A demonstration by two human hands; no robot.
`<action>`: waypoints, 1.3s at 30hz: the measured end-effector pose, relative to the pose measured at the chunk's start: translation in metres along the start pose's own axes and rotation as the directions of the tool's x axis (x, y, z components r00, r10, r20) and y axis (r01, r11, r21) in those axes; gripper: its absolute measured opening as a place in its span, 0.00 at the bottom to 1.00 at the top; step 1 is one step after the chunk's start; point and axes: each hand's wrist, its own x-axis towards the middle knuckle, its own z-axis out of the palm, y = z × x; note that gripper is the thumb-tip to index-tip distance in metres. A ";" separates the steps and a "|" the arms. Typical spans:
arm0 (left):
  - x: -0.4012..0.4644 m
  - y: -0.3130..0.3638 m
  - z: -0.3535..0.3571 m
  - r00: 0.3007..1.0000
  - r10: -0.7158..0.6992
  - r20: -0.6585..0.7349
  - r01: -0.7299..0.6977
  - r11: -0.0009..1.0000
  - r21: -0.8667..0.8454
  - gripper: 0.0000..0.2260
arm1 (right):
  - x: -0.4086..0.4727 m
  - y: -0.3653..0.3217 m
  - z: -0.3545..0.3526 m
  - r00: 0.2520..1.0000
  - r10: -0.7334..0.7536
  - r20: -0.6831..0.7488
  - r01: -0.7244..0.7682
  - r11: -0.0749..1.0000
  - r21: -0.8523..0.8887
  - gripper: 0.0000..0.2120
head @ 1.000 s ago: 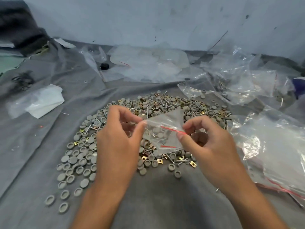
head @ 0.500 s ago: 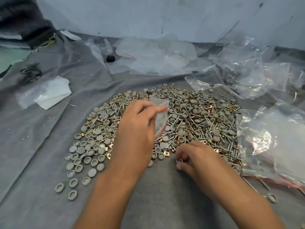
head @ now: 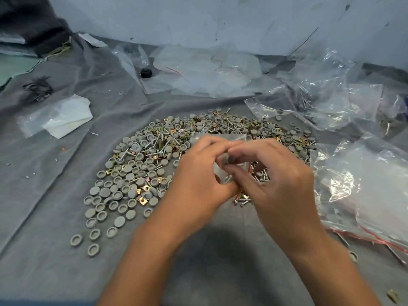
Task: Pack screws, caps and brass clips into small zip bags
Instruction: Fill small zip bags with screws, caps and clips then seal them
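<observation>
Seen from above and behind the hands, a person works at a desk (head: 55, 261) covered with grey cloth. Both hands meet over the near edge of a wide heap of loose hardware. The left hand (head: 198, 180) holds a small clear zip bag (head: 220, 171) from the side, its fingers curled round the plastic so the grip is closed on the bag. The right hand (head: 280, 184) comes in from the other side with fingertips bunched at the bag's mouth, pinching what looks like a dark cap; the item is partly hidden and slightly blurred, so it cannot be named for certain. A few screw shafts show through the bag's lower part, so it seems to be partly filled already.

The heap spreads out behind and to the left of the hands. Grey round caps (head: 123, 188) dominate its left side, small square brass clips (head: 143, 200) glint among them, and silver screws (head: 242, 202) lie thickest near the right hand.

To the right, larger clear bags with red seal strips (head: 364, 206) lie on the cloth, and some hold hardware. More crumpled clear plastic (head: 209, 69) sits at the back.

Judging by how much hardware is unpacked, the task is far from finished. This one bag is mid-fill and not yet sealed, and many more small bags would be needed to clear the heap.
</observation>
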 end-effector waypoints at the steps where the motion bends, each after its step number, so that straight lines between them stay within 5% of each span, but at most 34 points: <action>1: -0.001 0.000 -0.003 1.000 -0.010 -0.010 0.010 1.000 -0.005 0.24 | 0.000 0.001 -0.001 1.000 -0.002 -0.006 0.002 1.000 -0.020 0.09; 11: -0.006 -0.001 -0.022 0.997 -0.076 -0.034 0.075 0.997 -0.025 0.25 | 0.004 0.000 -0.003 1.000 0.001 0.031 0.002 0.996 -0.084 0.10; 14: -0.003 -0.005 -0.040 0.971 -0.084 -0.224 0.071 0.995 -0.063 0.22 | 0.004 0.002 -0.004 0.995 0.102 0.017 -0.102 0.995 -0.002 0.03; 17: -0.002 -0.010 -0.071 0.806 -0.002 -0.591 0.001 1.000 -0.003 0.20 | -0.006 0.009 0.008 0.905 0.245 0.348 -0.210 0.968 -0.136 0.04; 19: -0.005 -0.016 -0.082 0.731 0.067 -0.679 0.028 0.991 0.127 0.20 | -0.016 0.010 0.022 0.799 0.274 0.536 -0.161 0.955 -0.248 0.09; 25: -0.010 -0.023 -0.054 0.961 0.019 -0.274 0.094 0.915 0.393 0.20 | -0.024 0.008 0.044 0.722 0.331 0.607 -0.081 0.912 -0.402 0.20; 35: -0.011 -0.028 -0.050 0.979 -0.011 -0.205 0.086 0.929 0.360 0.25 | -0.024 0.000 0.045 0.752 0.260 0.605 -0.005 0.921 -0.388 0.08; 39: -0.010 -0.026 -0.043 0.987 -0.021 -0.162 0.079 0.930 0.359 0.25 | -0.023 -0.001 0.043 0.757 0.258 0.601 -0.008 0.923 -0.386 0.11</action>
